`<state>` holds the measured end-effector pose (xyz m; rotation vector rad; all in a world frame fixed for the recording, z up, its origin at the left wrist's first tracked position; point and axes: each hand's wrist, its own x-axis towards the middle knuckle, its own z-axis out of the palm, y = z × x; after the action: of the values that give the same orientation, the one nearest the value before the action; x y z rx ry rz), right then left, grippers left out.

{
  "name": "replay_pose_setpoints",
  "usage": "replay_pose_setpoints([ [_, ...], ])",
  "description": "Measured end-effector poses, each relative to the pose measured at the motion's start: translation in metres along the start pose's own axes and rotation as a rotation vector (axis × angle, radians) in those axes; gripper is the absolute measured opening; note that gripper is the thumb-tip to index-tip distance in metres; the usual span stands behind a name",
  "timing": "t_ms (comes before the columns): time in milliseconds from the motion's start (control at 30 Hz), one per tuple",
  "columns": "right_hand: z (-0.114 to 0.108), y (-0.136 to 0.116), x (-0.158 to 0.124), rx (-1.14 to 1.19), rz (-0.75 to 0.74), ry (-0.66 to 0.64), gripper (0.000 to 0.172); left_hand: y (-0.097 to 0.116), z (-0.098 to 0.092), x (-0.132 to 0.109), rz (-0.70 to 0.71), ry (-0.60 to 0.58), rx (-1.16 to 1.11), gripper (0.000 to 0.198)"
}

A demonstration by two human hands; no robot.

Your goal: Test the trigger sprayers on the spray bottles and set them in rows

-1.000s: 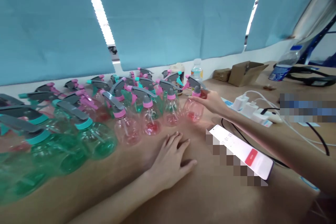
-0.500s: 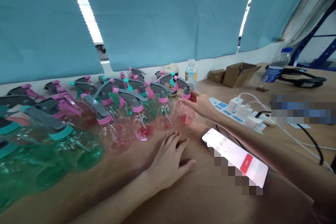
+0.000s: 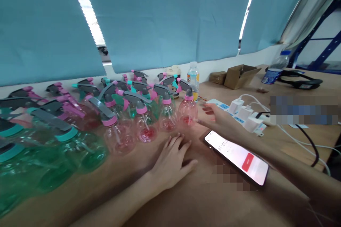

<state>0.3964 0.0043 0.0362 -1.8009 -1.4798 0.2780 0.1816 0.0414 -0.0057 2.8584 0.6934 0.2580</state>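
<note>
My left hand (image 3: 173,165) lies flat on the table with its fingers spread, just in front of the pink spray bottles. To the right of the rightmost pink spray bottle (image 3: 188,111), my right hand (image 3: 220,118) hovers with fingers apart and nothing in it. That bottle stands upright, with a pink collar and a grey trigger head. Beside it on the left are another pink spray bottle (image 3: 167,118) and a third pink spray bottle (image 3: 146,127). A green spray bottle (image 3: 82,150) with a turquoise collar is nearer to me on the left.
Several more spray bottles crowd the left side. A lit phone (image 3: 237,159) lies under my right forearm. Behind that arm is a power strip (image 3: 223,105) with white chargers and cables. Further back stand a clear drink bottle (image 3: 193,78), an open cardboard box (image 3: 239,78) and a blue-capped bottle (image 3: 275,69).
My right hand has let go of the rightmost pink spray bottle and moved right and slightly towards me. My left hand stays where it was. The view has shifted slightly.
</note>
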Motion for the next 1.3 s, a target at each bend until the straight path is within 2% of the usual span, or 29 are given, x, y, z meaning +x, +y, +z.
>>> replay_pose_setpoints([
  [167,0.019,-0.026,-0.031,-0.049,-0.152,-0.065,0.047,-0.007,-0.004,-0.027,-0.006,0.011,0.005,0.053],
  [333,0.056,-0.075,-0.060,-0.039,-0.395,-0.326,0.025,-0.021,-0.011,-0.081,-0.061,0.054,0.014,0.047],
  [467,0.090,-0.114,-0.075,0.045,-0.497,-0.439,0.021,-0.030,-0.023,-0.134,-0.119,0.080,0.028,0.041],
  [667,0.142,-0.165,-0.090,0.170,-0.640,-0.491,0.020,-0.038,-0.044,-0.227,-0.274,0.094,0.077,0.044],
  [833,0.185,-0.209,-0.103,0.273,-0.721,-0.541,0.018,-0.048,-0.062,-0.306,-0.437,0.152,0.106,0.042],
  [933,0.212,-0.233,-0.109,0.338,-0.739,-0.561,0.015,-0.058,-0.068,-0.345,-0.520,0.195,0.117,0.040],
  [1067,0.249,-0.260,-0.116,0.422,-0.754,-0.604,0.012,-0.072,-0.075,-0.383,-0.628,0.303,0.064,0.037],
  [1200,0.280,-0.285,-0.122,0.470,-0.762,-0.642,0.010,-0.091,-0.094,-0.417,-0.746,0.430,0.041,0.033],
  [1300,0.297,-0.301,-0.127,0.502,-0.769,-0.667,0.011,-0.115,-0.114,-0.445,-0.932,0.669,0.059,0.033],
])
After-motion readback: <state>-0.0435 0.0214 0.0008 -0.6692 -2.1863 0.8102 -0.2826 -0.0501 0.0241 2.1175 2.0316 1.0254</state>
